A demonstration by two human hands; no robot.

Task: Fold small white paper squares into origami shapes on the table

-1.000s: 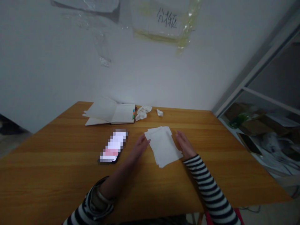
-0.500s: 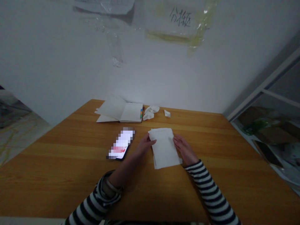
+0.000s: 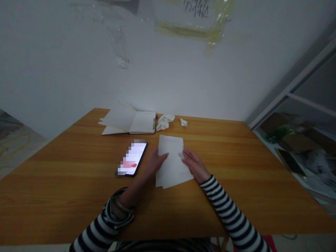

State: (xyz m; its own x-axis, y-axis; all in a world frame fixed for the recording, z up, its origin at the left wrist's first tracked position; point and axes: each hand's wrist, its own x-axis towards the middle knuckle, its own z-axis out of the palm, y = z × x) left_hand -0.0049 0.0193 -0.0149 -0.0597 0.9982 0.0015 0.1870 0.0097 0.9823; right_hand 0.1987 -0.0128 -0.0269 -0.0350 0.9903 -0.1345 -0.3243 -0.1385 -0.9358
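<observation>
White sheets (image 3: 172, 171), stacked, lower edges uneven: right of the phone (image 3: 138, 157). My left hand (image 3: 154, 162): gripping their phone-side edge, thumb on top. My right hand (image 3: 195, 167): at their opposite edge; grip, cannot tell. Notebook (image 3: 143, 122): beyond phone, gap between.

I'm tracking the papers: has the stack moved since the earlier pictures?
Yes, the paper stack has shifted left, judged against the open notebook.

This looks like a simple office or workroom. A wooden tabletop (image 3: 86, 168) meets a white wall (image 3: 183, 80) bearing a taped, handwritten sign (image 3: 178, 17); an open notebook (image 3: 143, 122) lies near the tabletop's far left corner, and cluttered shelving (image 3: 309, 104) stands beyond its right edge.
</observation>
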